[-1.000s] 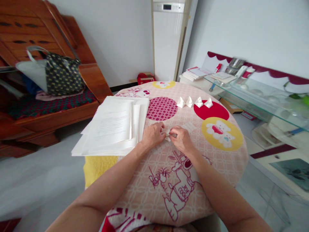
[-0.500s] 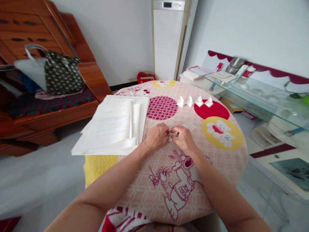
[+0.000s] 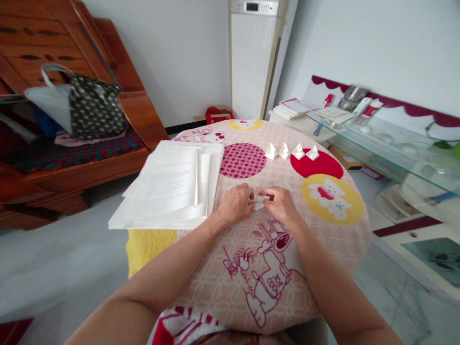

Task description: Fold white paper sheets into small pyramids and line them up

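Note:
A small piece of folded white paper (image 3: 258, 205) lies low over the tablecloth between my two hands. My left hand (image 3: 237, 202) pinches its left side, with fingers closed and knuckles up. On the opposite side my right hand (image 3: 279, 202) grips the paper between thumb and fingers. Parts of the paper are covered by my fingertips, so its full shape is hidden. Farther back stands a row of several small folded white paper shapes (image 3: 298, 152), pointed at the top. Left of my left hand lies a stack of white paper sheets (image 3: 172, 177), some printed.
The round table wears a pink patterned cloth (image 3: 230, 282). A glass shelf (image 3: 402, 148) with cups and papers runs along the right. At the left is a wooden bench (image 3: 136, 115) carrying a dotted bag (image 3: 95, 108). A tall white cabinet unit (image 3: 253, 62) stands behind.
My hands have parted slightly, and more of the white paper shows between them. Both hands still hold it. The view has shifted a little.

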`<state>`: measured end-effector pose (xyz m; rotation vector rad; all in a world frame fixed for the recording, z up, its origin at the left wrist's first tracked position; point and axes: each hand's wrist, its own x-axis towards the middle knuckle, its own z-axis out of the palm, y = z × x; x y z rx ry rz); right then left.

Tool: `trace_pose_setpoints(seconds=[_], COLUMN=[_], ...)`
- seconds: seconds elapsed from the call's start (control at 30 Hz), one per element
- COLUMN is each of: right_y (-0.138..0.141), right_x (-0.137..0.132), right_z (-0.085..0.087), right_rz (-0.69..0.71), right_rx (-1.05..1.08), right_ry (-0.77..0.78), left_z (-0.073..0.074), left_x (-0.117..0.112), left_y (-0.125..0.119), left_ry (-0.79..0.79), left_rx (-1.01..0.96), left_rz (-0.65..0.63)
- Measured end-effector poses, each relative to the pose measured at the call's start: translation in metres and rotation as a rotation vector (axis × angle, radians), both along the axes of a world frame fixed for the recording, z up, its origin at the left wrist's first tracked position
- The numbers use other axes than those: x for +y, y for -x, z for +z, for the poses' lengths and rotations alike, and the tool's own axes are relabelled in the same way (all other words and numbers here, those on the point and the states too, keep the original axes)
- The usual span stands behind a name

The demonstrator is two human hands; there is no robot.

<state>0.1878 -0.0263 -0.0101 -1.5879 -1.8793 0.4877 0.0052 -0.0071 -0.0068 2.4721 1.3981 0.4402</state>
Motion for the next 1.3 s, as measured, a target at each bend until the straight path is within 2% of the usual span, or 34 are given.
trace_pose_setpoints(seconds=[0.33,0.57,0.77,0.83,1.07,1.3], right_y=[-0.001,0.004,0.002,0.002,0.009,0.012], right_x=[0.001,0.0,0.002,0.001,-0.006,-0.006], right_z=[-0.001,-0.005,-0.005,-0.001,0.014,0.017], right_rz=[0.006,-0.01,-0.061,-0.118,-0.255,-0.273], right_rx=[0.047,-0.013,0.066,0.006,-0.418,-0.509], right_ry=[0.016,-0.085,-0.002,0.023,0.167,0.25], left_z=[0.0,-0.001,-0.002,-0.001,0.004,0.012], left_x=[0.0,0.0,-0.001,-0.002,-0.008,-0.012], left_y=[0.0,0.0,0.0,0.0,-0.003,-0.007], left_ry=[-0.008,-0.032,-0.027,-0.03,-0.062,-0.066], left_rx=[0.006,0.003,0.018,0.021,0.096,0.164], left_rz=[0.013,0.002,0.006,0.006,-0.002,-0.019])
